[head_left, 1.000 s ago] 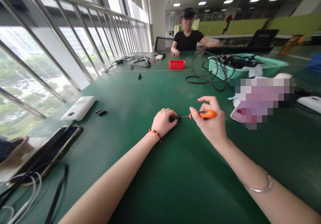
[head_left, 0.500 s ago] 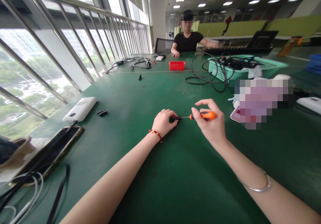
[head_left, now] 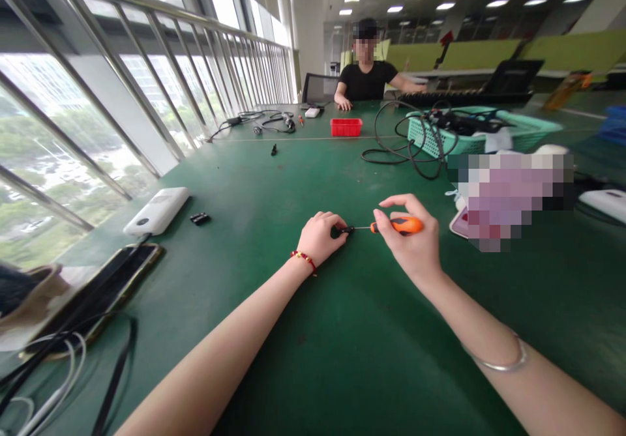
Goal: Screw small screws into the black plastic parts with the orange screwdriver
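My left hand (head_left: 323, 235), with a red beaded bracelet at the wrist, is closed around a small black part (head_left: 346, 230) just above the green table (head_left: 274, 332). Most of that part is hidden by the fingers, so its kind is unclear. In my right hand (head_left: 415, 240) lies an orange and black screwdriver (head_left: 407, 225), its handle between thumb and palm with the index finger raised off it. The thin shaft points left, and its tip meets the black part. Left of my hands, another small black piece (head_left: 199, 218) rests on the table.
A white power bank (head_left: 157, 211) and a phone (head_left: 112, 286) with cables lie at the left. Further back are a red tray (head_left: 346, 128), a tiny black piece (head_left: 274, 150) and a teal basket (head_left: 533, 126) with cables. A person in black (head_left: 366, 83) sits across the table.
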`<state>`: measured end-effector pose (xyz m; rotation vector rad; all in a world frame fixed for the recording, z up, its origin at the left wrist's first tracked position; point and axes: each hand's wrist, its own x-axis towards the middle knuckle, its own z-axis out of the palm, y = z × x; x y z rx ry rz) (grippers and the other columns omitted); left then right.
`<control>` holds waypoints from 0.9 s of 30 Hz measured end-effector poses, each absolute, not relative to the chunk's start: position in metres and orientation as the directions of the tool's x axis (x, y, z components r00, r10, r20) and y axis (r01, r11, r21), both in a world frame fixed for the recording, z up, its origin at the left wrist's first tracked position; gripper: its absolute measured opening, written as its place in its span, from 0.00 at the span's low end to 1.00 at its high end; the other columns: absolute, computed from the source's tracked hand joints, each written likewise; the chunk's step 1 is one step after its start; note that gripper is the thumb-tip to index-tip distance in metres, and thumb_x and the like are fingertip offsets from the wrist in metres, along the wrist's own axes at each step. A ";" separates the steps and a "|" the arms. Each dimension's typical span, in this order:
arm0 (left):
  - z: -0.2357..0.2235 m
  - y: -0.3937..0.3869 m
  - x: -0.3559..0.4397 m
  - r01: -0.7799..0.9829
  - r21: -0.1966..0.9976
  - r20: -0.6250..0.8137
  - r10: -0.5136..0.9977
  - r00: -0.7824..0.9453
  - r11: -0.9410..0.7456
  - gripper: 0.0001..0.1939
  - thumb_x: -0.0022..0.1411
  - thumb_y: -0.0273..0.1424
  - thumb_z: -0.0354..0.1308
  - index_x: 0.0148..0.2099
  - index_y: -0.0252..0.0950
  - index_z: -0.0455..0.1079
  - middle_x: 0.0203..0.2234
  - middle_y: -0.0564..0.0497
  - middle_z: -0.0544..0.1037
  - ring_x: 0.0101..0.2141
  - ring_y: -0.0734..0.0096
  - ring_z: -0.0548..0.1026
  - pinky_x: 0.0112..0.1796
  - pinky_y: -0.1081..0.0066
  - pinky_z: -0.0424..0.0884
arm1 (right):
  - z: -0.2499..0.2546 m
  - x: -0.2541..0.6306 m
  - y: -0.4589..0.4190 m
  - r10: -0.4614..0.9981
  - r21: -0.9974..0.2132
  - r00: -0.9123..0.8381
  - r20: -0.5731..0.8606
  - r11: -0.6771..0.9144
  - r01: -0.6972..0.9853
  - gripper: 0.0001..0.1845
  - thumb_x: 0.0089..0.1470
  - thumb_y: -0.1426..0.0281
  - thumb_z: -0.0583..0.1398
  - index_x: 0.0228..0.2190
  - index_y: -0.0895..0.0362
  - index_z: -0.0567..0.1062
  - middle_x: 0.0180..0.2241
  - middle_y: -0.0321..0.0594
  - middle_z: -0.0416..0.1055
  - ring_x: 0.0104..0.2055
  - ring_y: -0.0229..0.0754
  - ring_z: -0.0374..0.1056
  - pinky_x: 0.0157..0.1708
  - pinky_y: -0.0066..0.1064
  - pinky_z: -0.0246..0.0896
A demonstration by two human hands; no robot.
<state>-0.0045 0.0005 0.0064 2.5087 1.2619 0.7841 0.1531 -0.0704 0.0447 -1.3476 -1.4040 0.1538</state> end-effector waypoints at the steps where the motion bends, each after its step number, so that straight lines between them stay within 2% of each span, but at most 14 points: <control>1: 0.006 0.001 -0.005 0.676 0.423 0.359 0.797 0.486 -0.603 0.03 0.53 0.28 0.57 0.33 0.37 0.71 0.30 0.52 0.76 0.35 0.67 0.70 0.38 0.69 0.68 | 0.045 0.153 -0.071 0.752 -0.720 0.277 0.598 0.352 0.599 0.10 0.48 0.62 0.59 0.31 0.55 0.68 0.17 0.28 0.61 0.19 0.34 0.62 0.23 0.26 0.56; 3: 0.006 0.001 -0.005 0.677 0.420 0.359 0.796 0.487 -0.604 0.04 0.53 0.28 0.57 0.33 0.37 0.71 0.30 0.52 0.76 0.35 0.67 0.70 0.39 0.69 0.68 | 0.044 0.153 -0.070 0.725 -0.709 0.275 0.632 0.396 0.584 0.11 0.46 0.66 0.60 0.34 0.55 0.67 0.19 0.29 0.61 0.18 0.34 0.60 0.22 0.26 0.56; 5: 0.006 0.001 -0.005 0.675 0.419 0.361 0.794 0.489 -0.607 0.04 0.53 0.28 0.57 0.33 0.37 0.71 0.30 0.52 0.76 0.35 0.67 0.70 0.39 0.68 0.68 | 0.043 0.154 -0.069 0.692 -0.692 0.276 0.667 0.438 0.574 0.17 0.44 0.67 0.61 0.38 0.55 0.66 0.24 0.30 0.63 0.19 0.33 0.59 0.22 0.26 0.57; 8: 0.006 0.000 -0.005 0.676 0.420 0.362 0.795 0.487 -0.606 0.04 0.53 0.28 0.57 0.33 0.37 0.71 0.30 0.53 0.76 0.35 0.67 0.70 0.38 0.69 0.68 | 0.042 0.155 -0.067 0.678 -0.679 0.285 0.677 0.426 0.598 0.22 0.42 0.66 0.62 0.41 0.55 0.63 0.26 0.31 0.64 0.22 0.34 0.61 0.23 0.26 0.58; 12: 0.007 0.000 -0.005 0.680 0.419 0.359 0.798 0.485 -0.602 0.04 0.53 0.28 0.57 0.33 0.37 0.71 0.30 0.52 0.76 0.35 0.67 0.70 0.38 0.69 0.68 | 0.045 0.154 -0.070 0.744 -0.702 0.284 0.604 0.328 0.632 0.14 0.47 0.60 0.60 0.35 0.55 0.67 0.16 0.27 0.59 0.19 0.35 0.60 0.24 0.27 0.56; 14: 0.007 0.000 -0.005 0.681 0.416 0.358 0.797 0.486 -0.603 0.04 0.53 0.27 0.57 0.33 0.37 0.71 0.30 0.52 0.76 0.35 0.67 0.70 0.39 0.69 0.68 | 0.046 0.153 -0.072 0.775 -0.707 0.244 0.582 0.335 0.622 0.10 0.49 0.61 0.59 0.31 0.55 0.68 0.15 0.28 0.60 0.17 0.34 0.59 0.24 0.27 0.55; 16: 0.006 0.000 -0.005 0.680 0.417 0.359 0.797 0.486 -0.603 0.04 0.53 0.27 0.57 0.33 0.37 0.71 0.30 0.52 0.76 0.35 0.67 0.70 0.39 0.69 0.68 | 0.046 0.153 -0.072 0.764 -0.694 0.220 0.606 0.372 0.617 0.09 0.48 0.64 0.59 0.31 0.55 0.68 0.16 0.28 0.62 0.18 0.33 0.59 0.24 0.26 0.56; 19: 0.006 0.001 -0.005 0.677 0.425 0.363 0.798 0.481 -0.601 0.04 0.53 0.27 0.57 0.32 0.37 0.71 0.30 0.52 0.76 0.36 0.67 0.70 0.38 0.69 0.68 | 0.043 0.154 -0.069 0.704 -0.672 0.235 0.670 0.440 0.596 0.16 0.45 0.68 0.60 0.39 0.55 0.66 0.24 0.31 0.65 0.21 0.33 0.60 0.24 0.27 0.59; 22: 0.006 0.000 -0.005 0.676 0.424 0.367 0.797 0.480 -0.603 0.03 0.53 0.27 0.57 0.32 0.37 0.71 0.30 0.52 0.76 0.35 0.67 0.70 0.38 0.69 0.68 | 0.041 0.155 -0.067 0.670 -0.664 0.261 0.695 0.459 0.590 0.25 0.43 0.67 0.61 0.45 0.55 0.62 0.31 0.35 0.67 0.25 0.36 0.64 0.25 0.28 0.61; 25: 0.006 0.000 -0.005 0.677 0.421 0.365 0.796 0.483 -0.604 0.03 0.53 0.28 0.57 0.32 0.38 0.71 0.30 0.52 0.76 0.35 0.67 0.70 0.38 0.69 0.68 | 0.041 0.155 -0.067 0.687 -0.669 0.278 0.671 0.399 0.627 0.26 0.44 0.63 0.62 0.45 0.54 0.63 0.23 0.30 0.63 0.22 0.36 0.63 0.24 0.28 0.59; 27: 0.006 0.000 -0.005 0.678 0.421 0.364 0.797 0.483 -0.603 0.03 0.53 0.28 0.57 0.32 0.37 0.71 0.30 0.52 0.76 0.35 0.67 0.70 0.38 0.68 0.68 | 0.042 0.154 -0.069 0.727 -0.683 0.274 0.630 0.350 0.641 0.18 0.46 0.61 0.61 0.39 0.54 0.67 0.17 0.27 0.60 0.20 0.36 0.62 0.24 0.27 0.57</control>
